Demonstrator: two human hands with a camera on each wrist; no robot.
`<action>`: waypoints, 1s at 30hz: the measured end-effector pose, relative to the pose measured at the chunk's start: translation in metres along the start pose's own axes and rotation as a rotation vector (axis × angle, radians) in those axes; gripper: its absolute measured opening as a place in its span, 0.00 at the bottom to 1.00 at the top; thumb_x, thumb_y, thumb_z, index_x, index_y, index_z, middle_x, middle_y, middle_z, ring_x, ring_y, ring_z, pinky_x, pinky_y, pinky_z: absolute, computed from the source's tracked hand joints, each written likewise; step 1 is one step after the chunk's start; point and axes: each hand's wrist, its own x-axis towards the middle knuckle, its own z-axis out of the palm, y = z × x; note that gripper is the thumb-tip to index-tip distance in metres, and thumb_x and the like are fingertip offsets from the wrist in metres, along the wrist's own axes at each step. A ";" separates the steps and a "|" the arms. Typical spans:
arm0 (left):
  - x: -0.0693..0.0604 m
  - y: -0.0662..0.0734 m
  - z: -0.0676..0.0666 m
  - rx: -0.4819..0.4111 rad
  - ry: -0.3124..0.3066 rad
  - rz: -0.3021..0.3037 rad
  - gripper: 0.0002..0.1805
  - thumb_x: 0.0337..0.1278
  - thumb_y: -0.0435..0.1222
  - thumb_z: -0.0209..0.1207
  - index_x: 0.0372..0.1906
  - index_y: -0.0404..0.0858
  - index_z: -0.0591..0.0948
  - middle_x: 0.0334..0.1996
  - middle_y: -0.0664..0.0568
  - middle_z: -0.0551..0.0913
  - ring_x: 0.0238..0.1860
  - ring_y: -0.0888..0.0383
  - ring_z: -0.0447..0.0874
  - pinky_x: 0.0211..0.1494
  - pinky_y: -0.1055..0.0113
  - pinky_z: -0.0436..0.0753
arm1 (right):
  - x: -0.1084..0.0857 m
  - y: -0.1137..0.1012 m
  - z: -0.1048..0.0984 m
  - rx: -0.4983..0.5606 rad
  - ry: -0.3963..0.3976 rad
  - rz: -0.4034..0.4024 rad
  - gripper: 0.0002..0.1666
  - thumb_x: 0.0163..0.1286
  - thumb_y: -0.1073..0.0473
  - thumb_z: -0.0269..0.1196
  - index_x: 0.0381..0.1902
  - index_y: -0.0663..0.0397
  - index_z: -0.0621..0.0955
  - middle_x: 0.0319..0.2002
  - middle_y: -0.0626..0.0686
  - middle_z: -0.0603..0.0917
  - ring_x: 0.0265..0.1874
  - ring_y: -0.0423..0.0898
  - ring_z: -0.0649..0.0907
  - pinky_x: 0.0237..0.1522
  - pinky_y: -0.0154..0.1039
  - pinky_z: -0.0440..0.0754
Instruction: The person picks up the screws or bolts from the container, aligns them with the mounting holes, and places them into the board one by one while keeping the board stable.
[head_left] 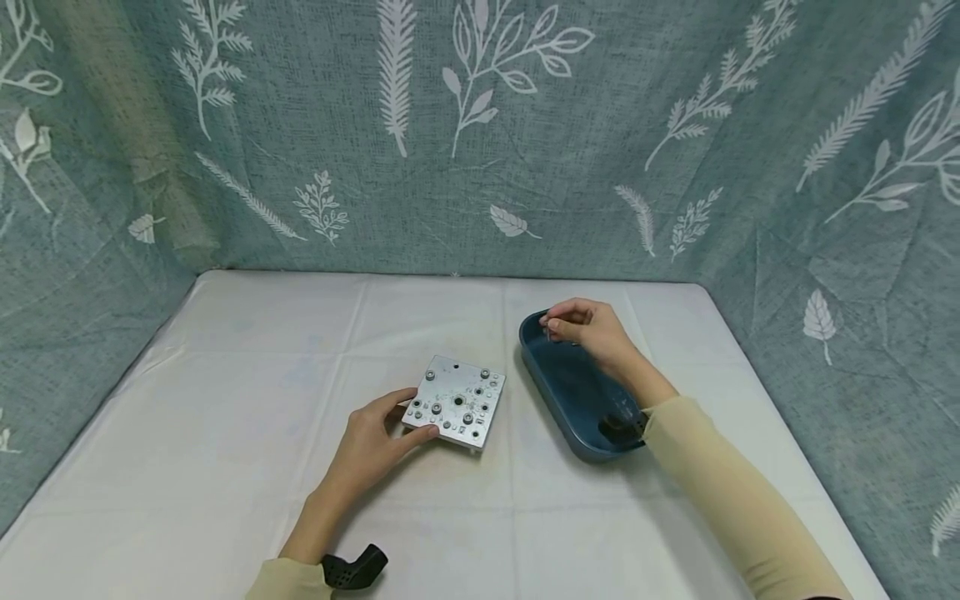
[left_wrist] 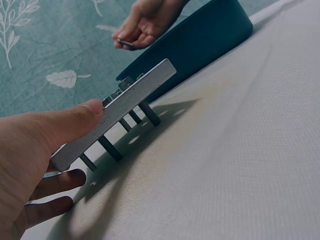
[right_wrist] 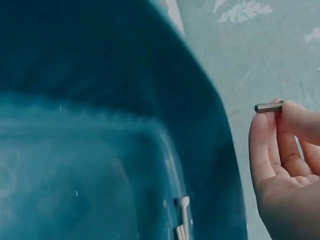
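My left hand (head_left: 365, 442) holds a square silver metal plate (head_left: 447, 385) by its near left corner, thumb and fingers at its edges. Several bolts stand in the plate's holes, and in the left wrist view their threaded shanks (left_wrist: 110, 148) stick out underneath. The plate is tilted there, with its shadow on the cloth below. Over the far end of a dark blue tub (head_left: 546, 392), my right hand (head_left: 597, 335) pinches a small threaded bolt (right_wrist: 268, 107) between thumb and fingertips. A few more bolts (right_wrist: 184, 215) lie in the tub's corner.
A white cloth (head_left: 225, 433) covers the table, with creases across it. Green leaf-patterned fabric (head_left: 420, 208) hangs along the back and both sides. Black wrist devices (head_left: 355, 568) sit on both forearms; the right one overhangs the tub's near end.
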 end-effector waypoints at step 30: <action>0.000 0.001 0.000 0.004 -0.006 0.004 0.37 0.44 0.46 0.76 0.60 0.33 0.78 0.47 0.45 0.85 0.45 0.53 0.83 0.52 0.52 0.78 | -0.049 -0.002 0.090 -0.159 -0.221 -0.130 0.04 0.68 0.70 0.64 0.39 0.62 0.84 0.40 0.54 0.85 0.39 0.49 0.84 0.42 0.43 0.81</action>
